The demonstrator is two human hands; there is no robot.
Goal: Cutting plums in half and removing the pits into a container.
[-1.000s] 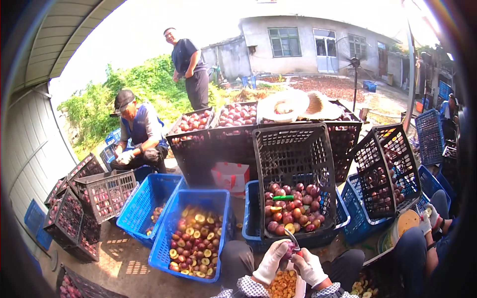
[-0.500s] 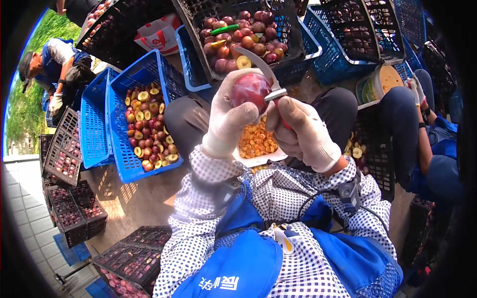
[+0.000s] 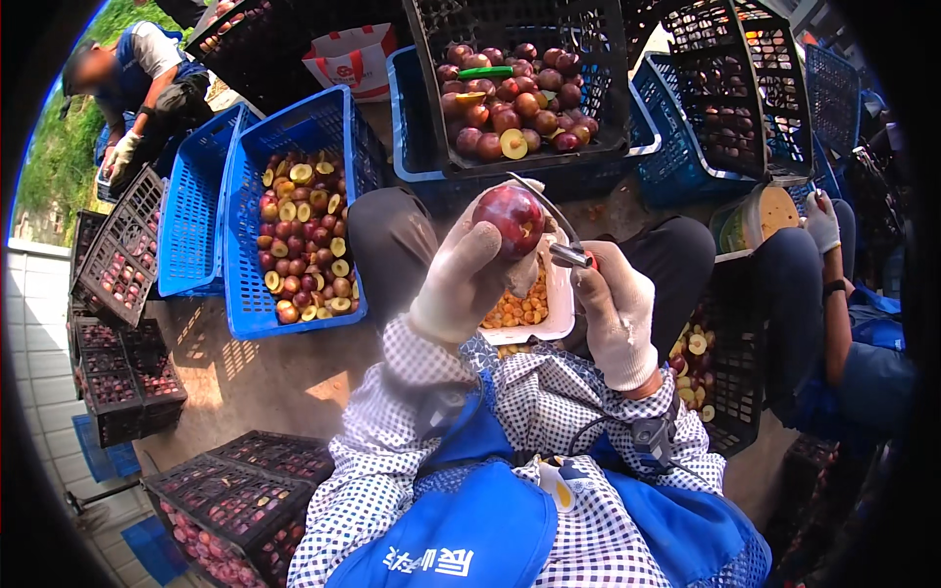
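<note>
My gloved left hand (image 3: 456, 279) grips a whole red-purple plum (image 3: 512, 221) between thumb and fingers, held up over my lap. In my gloved right hand (image 3: 618, 309) is a small knife (image 3: 569, 255) with a curved blade and a red handle. Its blade curves up along the plum's right side; whether the edge touches the skin I cannot tell. Below the hands, between my knees, stands a white container (image 3: 559, 304) of orange-yellow plum pits (image 3: 520, 309), partly hidden by my hands.
A blue crate (image 3: 235, 284) of halved plums stands left of my knee. Ahead, a black crate (image 3: 618, 137) holds plums and a green-handled tool (image 3: 485, 73). Stacked plum crates (image 3: 235, 500) fill the lower left. Co-workers sit left (image 3: 147, 78) and right (image 3: 872, 333).
The view has shifted, so the crates appear further right. The plum and both hands sit lower, and the knife blade has tilted, with more of the plum's face showing.
</note>
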